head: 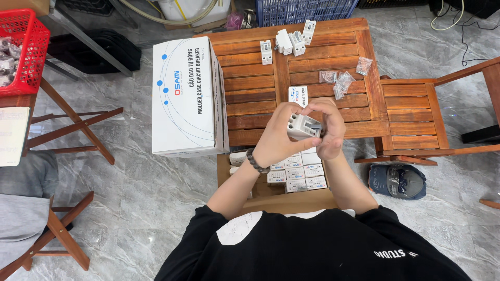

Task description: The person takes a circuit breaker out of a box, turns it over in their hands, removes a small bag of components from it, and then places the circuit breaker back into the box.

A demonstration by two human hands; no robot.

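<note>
left hand (pixel 276 136), right hand (pixel 329 130): both grip breaker (pixel 303 126) | small white-grey block

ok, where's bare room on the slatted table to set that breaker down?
Bare slats lie between the big white carton and the small box on the table. Crowded: breakers at the far edge, plastic bags on the right. Both hands hold a breaker.

One head-worn camera looks steeply down, close over the wooden table (pixel 312 67).
</note>
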